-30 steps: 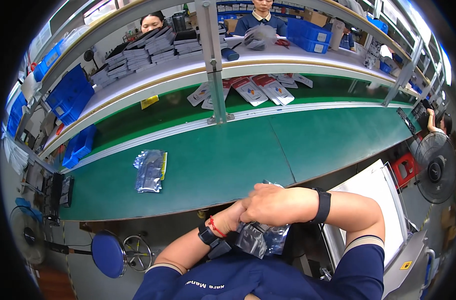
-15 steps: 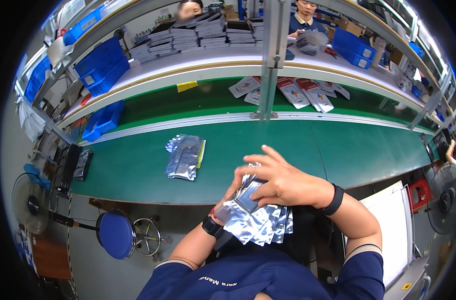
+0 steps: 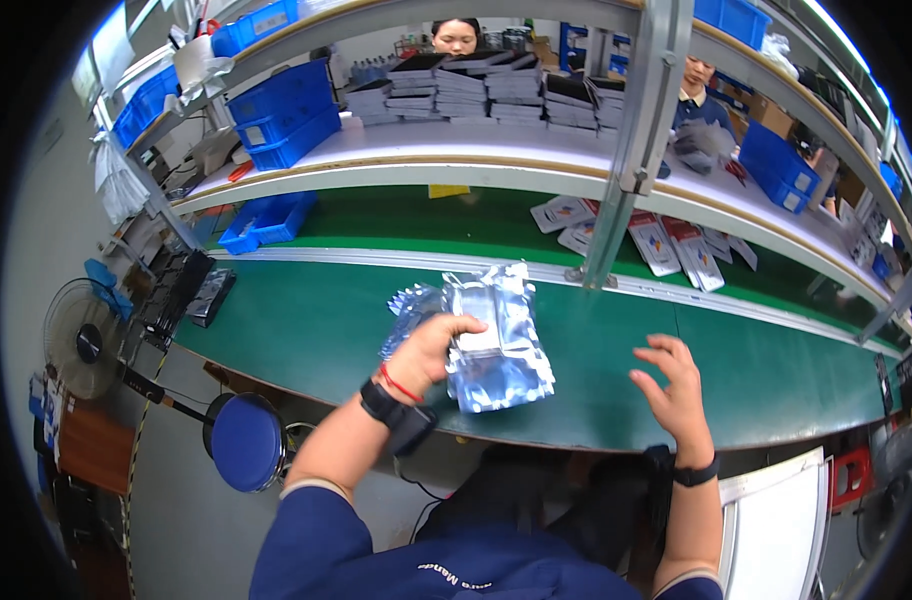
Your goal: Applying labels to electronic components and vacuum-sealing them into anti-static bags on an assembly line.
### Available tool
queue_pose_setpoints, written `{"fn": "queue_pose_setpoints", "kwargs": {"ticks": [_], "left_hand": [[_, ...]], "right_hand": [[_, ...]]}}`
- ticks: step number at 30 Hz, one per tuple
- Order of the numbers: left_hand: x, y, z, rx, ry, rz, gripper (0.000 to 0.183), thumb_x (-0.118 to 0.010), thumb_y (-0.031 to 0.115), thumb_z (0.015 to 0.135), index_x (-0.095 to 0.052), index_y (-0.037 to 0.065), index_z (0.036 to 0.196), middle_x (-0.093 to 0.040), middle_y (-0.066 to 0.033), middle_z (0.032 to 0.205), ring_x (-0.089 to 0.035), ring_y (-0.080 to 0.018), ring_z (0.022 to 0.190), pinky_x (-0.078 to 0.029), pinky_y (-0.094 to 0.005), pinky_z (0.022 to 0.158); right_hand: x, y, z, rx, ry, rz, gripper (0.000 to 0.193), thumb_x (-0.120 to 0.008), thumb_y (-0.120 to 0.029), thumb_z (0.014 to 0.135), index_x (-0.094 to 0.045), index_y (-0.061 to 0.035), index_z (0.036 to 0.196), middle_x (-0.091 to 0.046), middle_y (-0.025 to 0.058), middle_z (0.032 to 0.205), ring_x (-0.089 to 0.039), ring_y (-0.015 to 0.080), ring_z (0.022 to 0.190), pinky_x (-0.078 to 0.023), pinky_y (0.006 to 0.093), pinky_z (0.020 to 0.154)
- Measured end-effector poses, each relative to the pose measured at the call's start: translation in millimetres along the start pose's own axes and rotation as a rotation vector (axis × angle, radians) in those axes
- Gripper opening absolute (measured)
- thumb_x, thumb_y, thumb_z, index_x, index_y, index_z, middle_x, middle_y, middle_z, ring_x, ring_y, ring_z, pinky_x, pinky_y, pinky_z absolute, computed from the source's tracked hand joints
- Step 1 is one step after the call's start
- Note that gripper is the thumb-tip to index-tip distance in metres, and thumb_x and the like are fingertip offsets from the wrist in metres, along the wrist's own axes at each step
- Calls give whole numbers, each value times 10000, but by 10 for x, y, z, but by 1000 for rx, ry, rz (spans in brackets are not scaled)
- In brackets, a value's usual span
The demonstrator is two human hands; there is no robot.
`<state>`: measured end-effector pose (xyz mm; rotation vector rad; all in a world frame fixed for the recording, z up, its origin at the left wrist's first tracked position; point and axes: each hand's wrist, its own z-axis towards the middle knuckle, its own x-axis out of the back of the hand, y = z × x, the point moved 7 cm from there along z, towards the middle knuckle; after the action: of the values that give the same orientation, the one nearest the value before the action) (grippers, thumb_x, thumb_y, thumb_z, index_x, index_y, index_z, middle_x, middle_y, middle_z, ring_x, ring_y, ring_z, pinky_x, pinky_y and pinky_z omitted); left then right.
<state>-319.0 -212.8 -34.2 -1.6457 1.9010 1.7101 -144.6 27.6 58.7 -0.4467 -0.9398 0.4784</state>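
My left hand (image 3: pixel 426 352) is closed on a stack of silver antistatic bags (image 3: pixel 503 365), its thumb lying across the top one. A pale flat rectangle shows in the upper middle of that bag; I cannot make out what it is. Held over the green table (image 3: pixel 596 340), the stack partly covers a second pile of similar bags (image 3: pixel 404 312) just left of it. My right hand (image 3: pixel 673 385) hovers above the table's near edge to the right, fingers apart and holding nothing.
Under the shelf (image 3: pixel 406 172) lie red and white packs (image 3: pixel 656 245) and a blue bin (image 3: pixel 266 222). On it are stacks of dark-topped flat boxes (image 3: pixel 456 90) and blue bins (image 3: pixel 286 115); two people are behind. A blue stool (image 3: pixel 248 440) and a fan (image 3: pixel 86 340) are at left.
The bags have gone from between both hands, near my body, to over the table in my left hand. My right hand has let go and moved right. The view has shifted too.
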Motion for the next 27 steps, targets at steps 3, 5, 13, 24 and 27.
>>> {"fn": "queue_pose_setpoints", "kwargs": {"ticks": [3, 5, 13, 24, 27], "left_hand": [[160, 676, 163, -25, 90, 148, 187, -606, 89, 749, -618, 19, 922, -658, -97, 838, -646, -231, 728, -539, -427, 648], [285, 1002, 434, -14, 193, 232, 140, -615, 70, 734, -621, 38, 870, -653, -84, 799, -638, -227, 703, -537, -430, 648], [920, 2093, 1905, -334, 336, 258, 187, -608, 138, 783, -603, 10, 919, -638, -145, 896, -629, -263, 823, -504, -426, 784], [331, 2406, 2529, -669, 230, 853, 263, -599, 200, 794, -596, 5, 971, -619, -168, 969, -605, -276, 896, -477, -414, 834], [317, 2399, 2515, -769, 224, 1019, 286, -596, 218, 798, -593, 3, 987, -613, -175, 990, -598, -280, 918, -469, -410, 849]], "right_hand": [[-35, 426, -389, -116, 86, -140, 248, -698, -102, 702, -632, -29, 930, -551, 151, 1052, -505, 321, 1000, -396, 389, 869], [-144, 628, -610, -188, 148, -228, 273, -690, -96, 709, -615, -25, 962, -539, 155, 1066, -493, 321, 1007, -384, 394, 875], [-271, 538, -567, -179, 144, -331, 364, -702, -93, 673, -566, -5, 999, -533, 167, 1039, -489, 332, 978, -378, 409, 849], [-282, 611, -550, -259, 71, -381, 357, -674, -84, 651, -548, 2, 974, -528, 174, 999, -479, 344, 928, -366, 408, 819], [-172, 413, -394, -185, 103, -458, 186, -638, -64, 760, -578, -15, 930, -578, 150, 906, -551, 311, 815, -423, 402, 754]]}}
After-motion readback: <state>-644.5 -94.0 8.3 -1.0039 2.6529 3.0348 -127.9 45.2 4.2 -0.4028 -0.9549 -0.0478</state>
